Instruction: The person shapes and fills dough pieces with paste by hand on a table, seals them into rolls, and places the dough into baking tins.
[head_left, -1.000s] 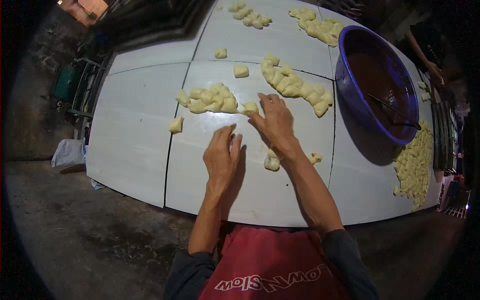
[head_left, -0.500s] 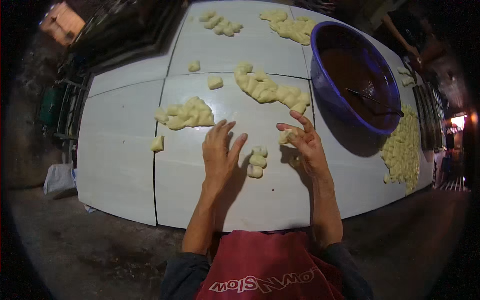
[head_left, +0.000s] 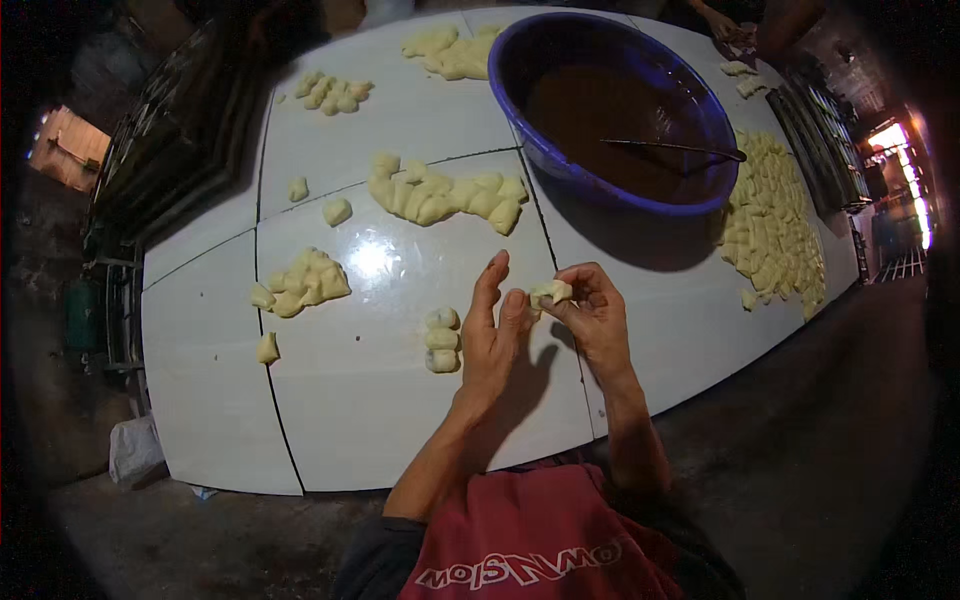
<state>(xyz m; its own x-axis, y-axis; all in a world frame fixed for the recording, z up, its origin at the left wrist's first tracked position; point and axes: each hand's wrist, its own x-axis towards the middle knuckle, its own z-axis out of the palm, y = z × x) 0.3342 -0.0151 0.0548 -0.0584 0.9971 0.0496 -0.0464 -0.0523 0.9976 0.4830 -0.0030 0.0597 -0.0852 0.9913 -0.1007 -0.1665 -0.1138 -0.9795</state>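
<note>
Two bare hands meet over a white table, the right one pinching a small piece of pale dough.
The right hand [head_left: 598, 318] grips the dough piece [head_left: 551, 291] between thumb and fingertips, raised above the tabletop [head_left: 370, 430], probably lightly because it looks soft. The left hand [head_left: 490, 345] is open and empty, fingers up, its thumb beside the piece as if to steady it; whether they touch, I cannot tell. Just left of that hand, three rounded pieces [head_left: 442, 340] line up, perhaps for easy reach. Farther left lies a lumpy dough clump [head_left: 305, 283]. A blue basin [head_left: 660, 206] of brown contents stands at the far right, seemingly clear of the hands' working space.
</note>
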